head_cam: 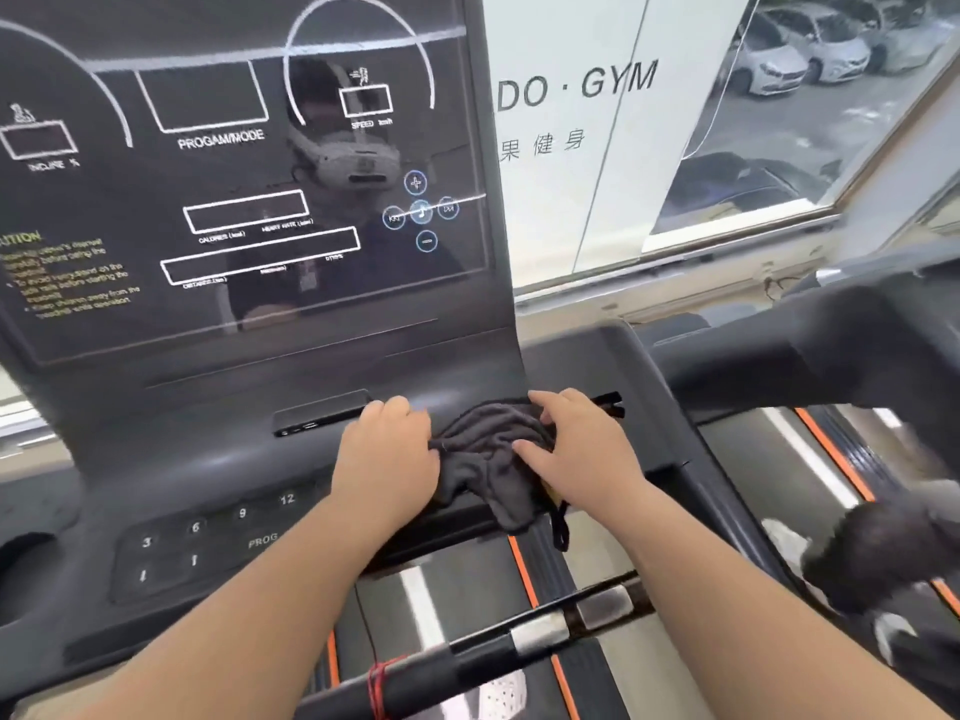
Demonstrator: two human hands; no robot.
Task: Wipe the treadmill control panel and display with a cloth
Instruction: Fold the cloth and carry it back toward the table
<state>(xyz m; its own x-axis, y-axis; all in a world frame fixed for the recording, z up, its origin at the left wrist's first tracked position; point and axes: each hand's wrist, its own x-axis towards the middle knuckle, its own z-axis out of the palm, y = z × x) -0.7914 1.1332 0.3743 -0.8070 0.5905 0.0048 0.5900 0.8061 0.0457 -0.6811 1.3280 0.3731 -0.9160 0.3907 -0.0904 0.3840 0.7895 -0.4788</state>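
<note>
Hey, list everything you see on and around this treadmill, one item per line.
display: one, black, white markings, upper left
control panel: one, grey, number keys, lower left
cloth: one, dark grey, crumpled on the control panel's ledge
handlebar: one, black with silver pads, bottom centre
red band: one, wound round the handlebar
running belt: one, black, orange-edged, below the control panel
window: one, parked cars beyond, upper right
sign: one, white, DO · GYM, right of display
left hand: one, holds the cloth's left edge
right hand: one, grips the cloth's right side
</note>
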